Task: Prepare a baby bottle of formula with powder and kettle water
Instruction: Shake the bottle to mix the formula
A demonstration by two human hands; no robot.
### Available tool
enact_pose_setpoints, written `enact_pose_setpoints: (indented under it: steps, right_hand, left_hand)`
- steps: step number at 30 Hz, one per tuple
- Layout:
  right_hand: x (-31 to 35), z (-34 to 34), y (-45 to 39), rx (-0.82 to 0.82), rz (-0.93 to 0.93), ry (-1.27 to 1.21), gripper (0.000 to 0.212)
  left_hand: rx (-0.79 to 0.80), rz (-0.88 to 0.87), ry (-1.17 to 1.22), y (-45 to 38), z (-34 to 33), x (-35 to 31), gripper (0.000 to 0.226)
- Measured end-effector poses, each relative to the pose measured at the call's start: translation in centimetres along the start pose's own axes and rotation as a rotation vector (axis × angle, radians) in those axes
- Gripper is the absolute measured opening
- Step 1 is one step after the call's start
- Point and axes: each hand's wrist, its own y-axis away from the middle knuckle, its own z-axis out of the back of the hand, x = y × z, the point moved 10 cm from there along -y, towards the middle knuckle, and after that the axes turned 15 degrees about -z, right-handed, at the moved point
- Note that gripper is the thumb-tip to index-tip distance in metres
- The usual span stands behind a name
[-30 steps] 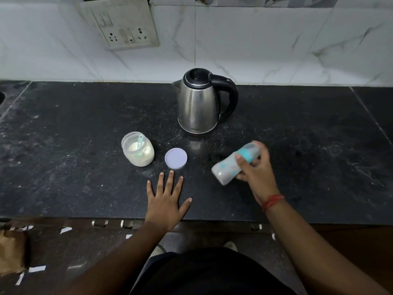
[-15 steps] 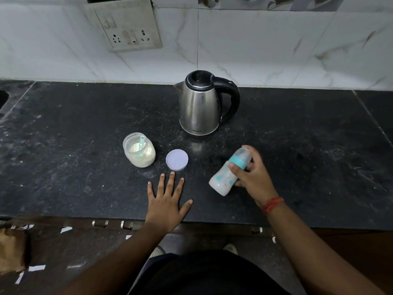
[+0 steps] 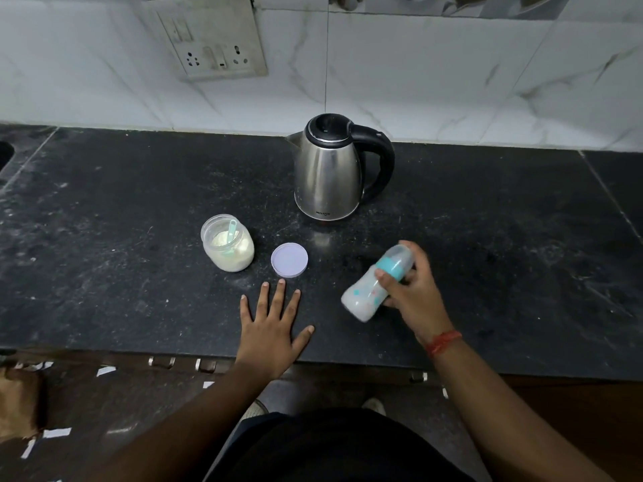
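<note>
Grip the tilted baby bottle (image 3: 377, 283), lower right of centre, firmly with your right hand (image 3: 412, 293) curled around its neck. Shake evenly. Rest your left hand (image 3: 269, 325) spread flat on the counter (image 3: 104, 273).

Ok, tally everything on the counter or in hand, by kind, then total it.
Kettle: 1
Powder jar, scoop inside: 1
Loose lid: 1
Baby bottle, gripped by the right hand: 1
Total: 4
</note>
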Motion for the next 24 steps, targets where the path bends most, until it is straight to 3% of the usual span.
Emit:
enact_pose_setpoints:
  steps: [3, 6, 10, 13, 17, 21, 24]
  right_hand:
    - [0.2, 2.1, 0.0, -0.129, -0.01, -0.265, 0.053]
    - [0.1, -0.2, 0.1, 0.008, -0.03, -0.065, 0.054]
    - [0.2, 2.8, 0.4, -0.195, 0.025, -0.289, 0.048]
    - [0.4, 0.6, -0.3, -0.014, -0.009, -0.073, 0.055]
    - [0.2, 2.8, -0.6, -0.142, 0.016, -0.22, 0.053]
    - [-0.8, 0.4, -0.6, 0.003, -0.032, -0.028, 0.058]
    - [-0.8, 2.1, -0.3, -0.122, -0.003, -0.261, 0.049]
  left_hand:
    - [0.002, -0.005, -0.004, -0.1, 0.1, -0.2, 0.08]
    - [-0.007, 0.0, 0.002, 0.1, 0.2, -0.1, 0.08]
    - [0.0, 0.001, -0.007, -0.1, 0.4, -0.4, 0.079]
    - [0.005, -0.001, -0.005, 0.0, 0.4, -0.3, 0.08]
    - [0.025, 0.006, -0.01, 0.0, 0.3, -0.3, 0.081]
    - [0.031, 0.009, -0.008, 0.1, 0.2, -0.1, 0.082]
    - [0.028, 0.008, -0.01, 0.0, 0.3, -0.3, 0.082]
